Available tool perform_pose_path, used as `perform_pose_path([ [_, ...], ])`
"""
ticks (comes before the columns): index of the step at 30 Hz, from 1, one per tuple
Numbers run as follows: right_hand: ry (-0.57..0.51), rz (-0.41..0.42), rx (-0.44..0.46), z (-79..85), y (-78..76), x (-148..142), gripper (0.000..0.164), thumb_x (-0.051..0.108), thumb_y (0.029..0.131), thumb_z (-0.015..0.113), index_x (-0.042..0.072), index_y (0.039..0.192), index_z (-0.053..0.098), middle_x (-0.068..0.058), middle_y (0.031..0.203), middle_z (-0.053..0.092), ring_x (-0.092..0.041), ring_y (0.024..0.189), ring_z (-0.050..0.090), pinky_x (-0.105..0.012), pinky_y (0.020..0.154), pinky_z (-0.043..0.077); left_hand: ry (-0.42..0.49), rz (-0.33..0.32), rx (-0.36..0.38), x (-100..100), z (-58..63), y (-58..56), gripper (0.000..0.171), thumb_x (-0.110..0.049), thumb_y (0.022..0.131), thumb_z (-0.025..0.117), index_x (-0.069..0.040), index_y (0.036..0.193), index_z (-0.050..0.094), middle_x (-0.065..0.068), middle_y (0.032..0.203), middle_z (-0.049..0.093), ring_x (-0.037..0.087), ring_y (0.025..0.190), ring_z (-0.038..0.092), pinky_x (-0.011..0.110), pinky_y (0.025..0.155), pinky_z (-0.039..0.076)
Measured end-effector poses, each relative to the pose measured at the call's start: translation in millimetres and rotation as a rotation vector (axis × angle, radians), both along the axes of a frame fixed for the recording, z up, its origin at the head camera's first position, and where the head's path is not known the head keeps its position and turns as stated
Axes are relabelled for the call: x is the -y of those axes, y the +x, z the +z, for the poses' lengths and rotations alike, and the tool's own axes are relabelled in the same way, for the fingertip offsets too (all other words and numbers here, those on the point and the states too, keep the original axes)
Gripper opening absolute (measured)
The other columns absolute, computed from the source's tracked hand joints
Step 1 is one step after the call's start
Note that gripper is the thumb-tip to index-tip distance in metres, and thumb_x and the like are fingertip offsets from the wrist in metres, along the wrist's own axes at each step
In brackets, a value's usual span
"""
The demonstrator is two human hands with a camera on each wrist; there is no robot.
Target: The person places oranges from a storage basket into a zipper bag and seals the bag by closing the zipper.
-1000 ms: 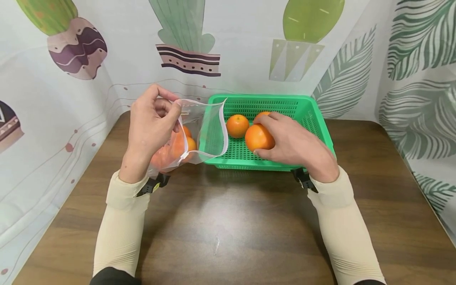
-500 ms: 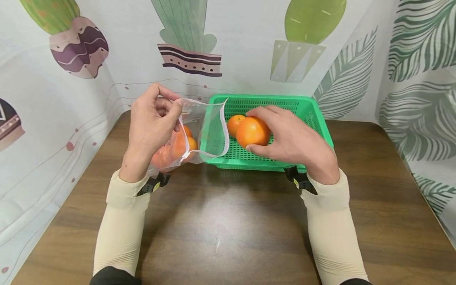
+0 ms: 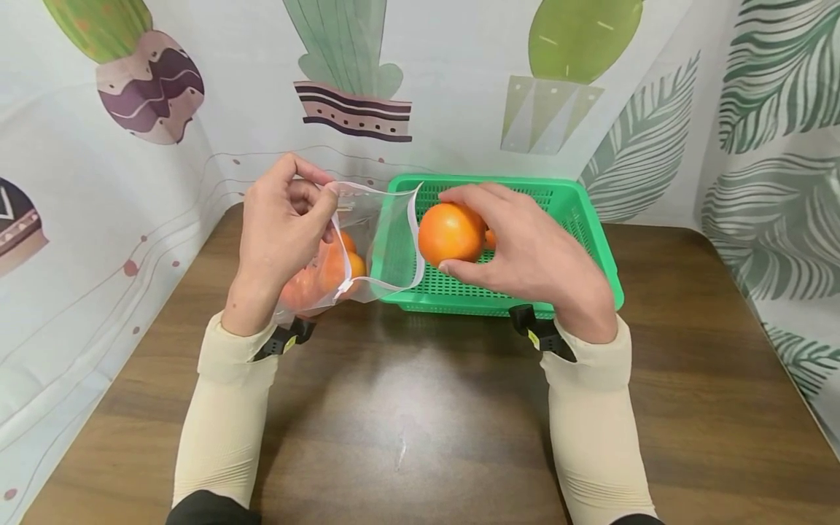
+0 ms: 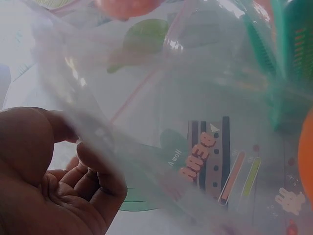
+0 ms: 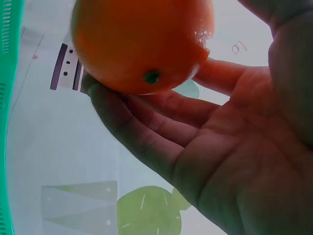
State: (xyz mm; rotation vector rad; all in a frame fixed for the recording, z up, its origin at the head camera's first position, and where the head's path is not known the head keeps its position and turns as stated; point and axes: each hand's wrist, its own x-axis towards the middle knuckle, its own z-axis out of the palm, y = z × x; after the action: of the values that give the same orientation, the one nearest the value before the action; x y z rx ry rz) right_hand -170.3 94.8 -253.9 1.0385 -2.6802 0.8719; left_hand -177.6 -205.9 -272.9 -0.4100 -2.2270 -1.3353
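Note:
My left hand [image 3: 278, 233] pinches the rim of a clear zip bag [image 3: 394, 248] between thumb and fingers, and the bag's white-edged mouth gapes to the right. Several oranges [image 3: 354, 270] lie inside the bag, seen through the plastic. In my right hand [image 3: 525, 248] is a large orange [image 3: 450, 233], held by thumb and fingers at the bag's mouth, above the green basket [image 3: 499, 306]. The right wrist view shows the green stem spot of this orange [image 5: 151, 77]. Printed letters show on the bag [image 4: 200, 156] in the left wrist view.
Behind the right fingers, part of another orange [image 3: 490, 239] shows in the basket. The basket stands at the back of the brown wooden table [image 3: 407, 408]. A white cloth [image 3: 459, 58] printed with cacti and leaves hangs behind the table.
My right hand has lifted the large orange from the basket and carried it left to the bag's mouth. It now hides the orange at the basket's left. My left hand keeps its grip.

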Motion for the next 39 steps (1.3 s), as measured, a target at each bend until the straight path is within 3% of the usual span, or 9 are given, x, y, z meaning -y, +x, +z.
perform_pose_path([
  [10, -0.132, 0.016, -0.066, 2.0, 2.9, 15, 0.066, 0.031, 0.084, 0.089, 0.014, 0.143, 0.064, -0.001, 0.136, 0.067, -0.019, 0.118, 0.062, -0.041, 0.095, 0.056, 0.004, 0.011, 0.02, 1, -1.0, -1.4, 0.01, -0.009, 0.101, 0.068, -0.002, 0.107, 0.065, 0.008, 0.064, 0.067, 0.016, 0.045, 0.059, 0.021, 0.038, 0.04],
  [16, -0.154, 0.049, -0.088, 2.0, 4.6, 27, 0.067, 0.028, 0.085, 0.089, 0.011, 0.144, 0.062, -0.002, 0.137, 0.066, -0.019, 0.12, 0.061, -0.039, 0.098, 0.055, -0.006, 0.03, 0.027, 1, -0.6, 0.1, 0.011, -0.01, 0.101, 0.067, -0.001, 0.108, 0.065, 0.008, 0.065, 0.067, 0.019, 0.046, 0.06, 0.021, 0.039, 0.041],
  [26, -0.137, 0.125, -0.153, -8.7, 3.6, 55, 0.066, 0.024, 0.088, 0.086, 0.013, 0.147, 0.058, -0.005, 0.136, 0.061, -0.017, 0.12, 0.059, -0.033, 0.102, 0.053, 0.008, 0.031, -0.009, 0, 0.5, 0.2, 0.009, -0.011, 0.101, 0.067, -0.003, 0.105, 0.065, 0.005, 0.063, 0.067, 0.025, 0.045, 0.061, 0.023, 0.04, 0.045],
  [39, -0.12, 0.129, -0.222, -24.2, -6.6, 75, 0.063, 0.024, 0.083, 0.087, 0.009, 0.14, 0.062, -0.009, 0.13, 0.06, -0.021, 0.112, 0.06, -0.033, 0.099, 0.052, 0.026, 0.019, 0.008, 2, 2.5, 0.9, 0.011, -0.013, 0.101, 0.067, -0.002, 0.105, 0.064, 0.006, 0.063, 0.066, 0.029, 0.046, 0.061, 0.023, 0.04, 0.045],
])
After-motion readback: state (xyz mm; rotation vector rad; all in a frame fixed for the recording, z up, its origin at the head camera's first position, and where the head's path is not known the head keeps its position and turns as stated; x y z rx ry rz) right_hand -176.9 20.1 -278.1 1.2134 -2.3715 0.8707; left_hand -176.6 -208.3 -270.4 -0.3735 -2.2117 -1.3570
